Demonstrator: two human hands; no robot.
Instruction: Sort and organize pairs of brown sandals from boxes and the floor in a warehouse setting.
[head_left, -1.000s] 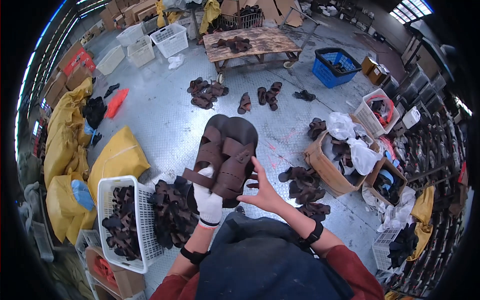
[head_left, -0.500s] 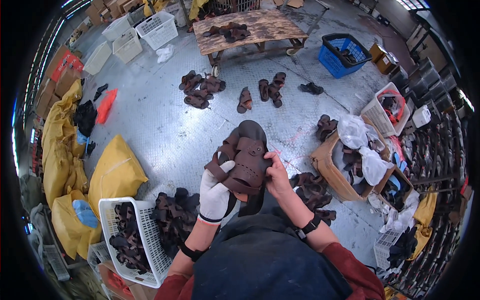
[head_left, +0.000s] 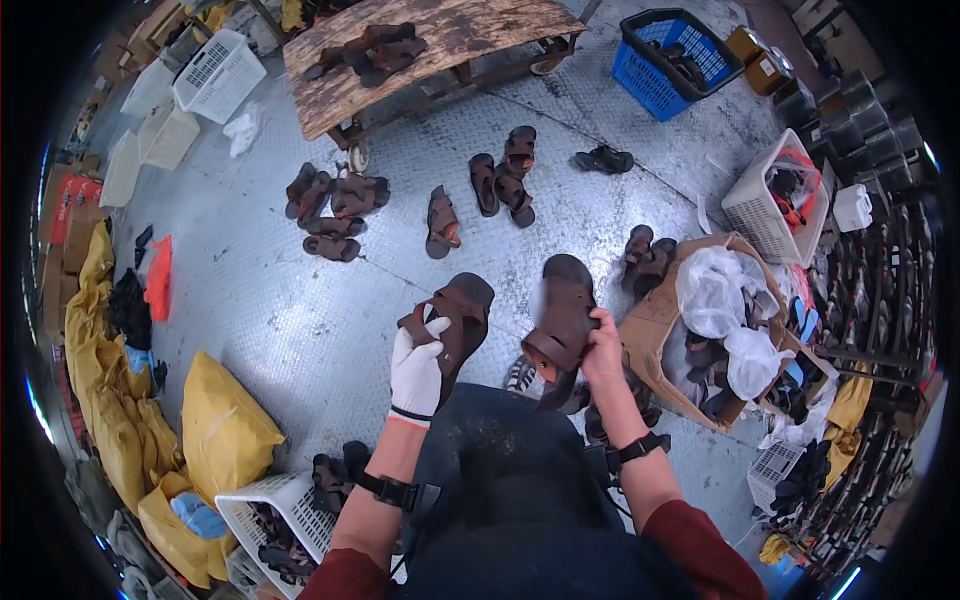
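A brown strappy sandal [head_left: 463, 318] is held by my left hand [head_left: 416, 372], which wears a white glove and grips it by its strap. My bare right hand [head_left: 603, 352] has hold of a second brown sandal [head_left: 563, 318] by its side, with an orange-brown patch showing low on it. The two sandals are apart, both toes pointing away from me. Beyond them on the metal floor lie a single sandal [head_left: 441, 222], a small group of sandals [head_left: 508, 178] and another cluster [head_left: 335, 208] to the left.
A wooden trolley [head_left: 430, 75] with sandals on top stands ahead. A blue basket [head_left: 655, 82] is at far right. Near my right are a cardboard box [head_left: 655, 345] with plastic bags and a white crate [head_left: 750, 205]. Yellow sacks [head_left: 228, 425] and a white basket [head_left: 300, 500] stand left.
The two sandals, held together before, are now apart, one in each hand. My view has shifted, so the trolley and floor sandals appear further left.
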